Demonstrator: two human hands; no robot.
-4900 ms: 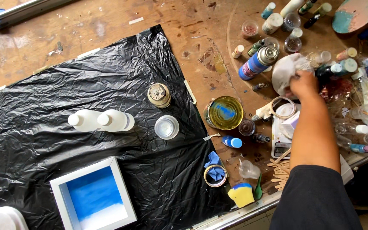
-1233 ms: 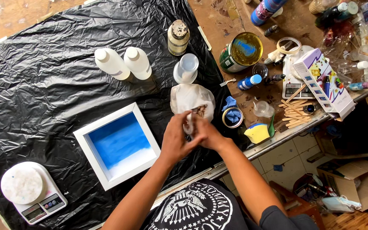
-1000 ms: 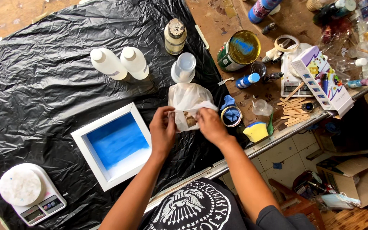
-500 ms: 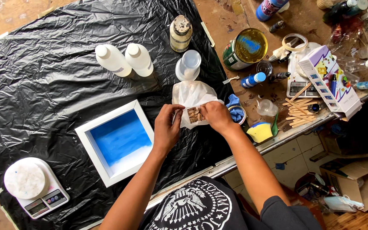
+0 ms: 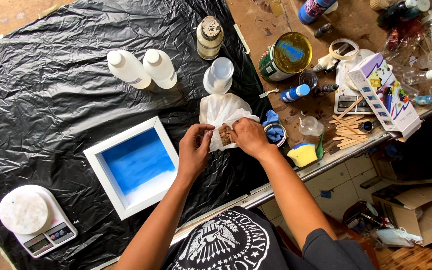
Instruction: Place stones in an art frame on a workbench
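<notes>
Both hands meet at a white plastic bag lying on the black plastic sheet, just right of the white square frame with its blue-painted inside. The left hand pinches the bag's near edge with curled fingers; the right hand is closed on the bag's mouth, where small brown pieces show (what they are I cannot tell). Left of the frame, nearer the body, sits a white kitchen scale. Beyond the bag stand a clear cup, then two white bottles and a capped jar.
</notes>
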